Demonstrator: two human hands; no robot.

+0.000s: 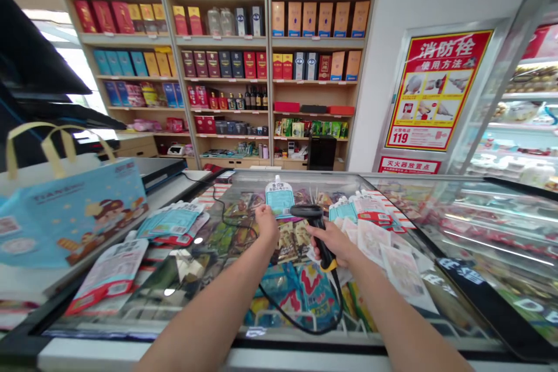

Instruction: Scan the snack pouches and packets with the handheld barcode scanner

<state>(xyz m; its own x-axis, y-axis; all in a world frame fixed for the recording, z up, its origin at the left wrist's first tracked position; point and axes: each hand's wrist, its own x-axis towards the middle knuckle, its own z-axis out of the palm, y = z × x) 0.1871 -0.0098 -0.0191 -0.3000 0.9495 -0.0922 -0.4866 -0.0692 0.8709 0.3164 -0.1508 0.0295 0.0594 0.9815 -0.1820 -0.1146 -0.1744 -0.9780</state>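
Note:
My left hand [267, 224] is closed on the lower left edge of a blue and white spout pouch [279, 195], holding it upright with its spout at the top. Wrapped round the handle of a black barcode scanner [321, 237] is my right hand [335, 244]. The scanner's head is just right of the pouch's lower part, and its black cable [300, 328] loops below over the glass. More blue spout pouches [174, 218] lie in a pile to the left, beside a red and white pouch [115, 270]. Further pouches [370, 206] lie on the right.
The glass top of a chest freezer [152, 302] spreads under my arms, with packaged goods showing through. Flat white packets [403, 267] lie on it at right. A blue paper bag [87, 209] stands at left. Shelves of boxes [231, 64] line the back.

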